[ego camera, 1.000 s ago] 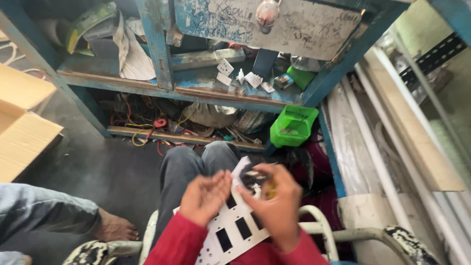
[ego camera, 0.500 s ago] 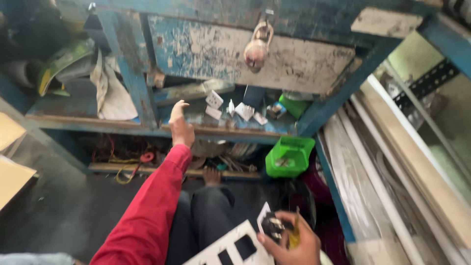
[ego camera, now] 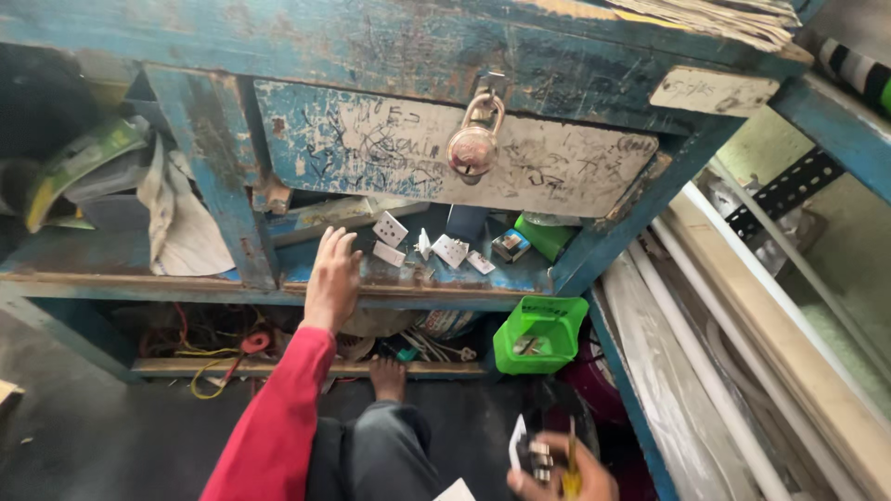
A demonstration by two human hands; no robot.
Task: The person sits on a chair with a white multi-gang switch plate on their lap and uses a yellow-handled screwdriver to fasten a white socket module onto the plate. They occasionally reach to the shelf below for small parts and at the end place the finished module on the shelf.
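Observation:
My left hand [ego camera: 332, 274], in a red sleeve, reaches out over the front edge of the blue wooden shelf [ego camera: 186, 283], fingers spread and holding nothing. Just beyond its fingertips lie several white socket modules [ego camera: 390, 228] on the shelf. Low at the bottom edge of the view, my right hand [ego camera: 566, 473] grips a small black-and-metal switch part [ego camera: 536, 456] together with a yellow-handled tool [ego camera: 570, 464] and a white plate. My knee in dark trousers sits below.
A worn blue workbench drawer [ego camera: 390, 153] carries a brass padlock [ego camera: 473, 144]. A green plastic box [ego camera: 543, 334] hangs by the shelf corner. Tangled wires [ego camera: 223, 348] lie on the lower shelf. White pipes and boards [ego camera: 705, 362] lean at the right. Papers are stuffed at the left.
My left hand left the white plate on my lap and stretched forward to the shelf. The view tilted up and closer to the bench; my right hand stayed low with its parts.

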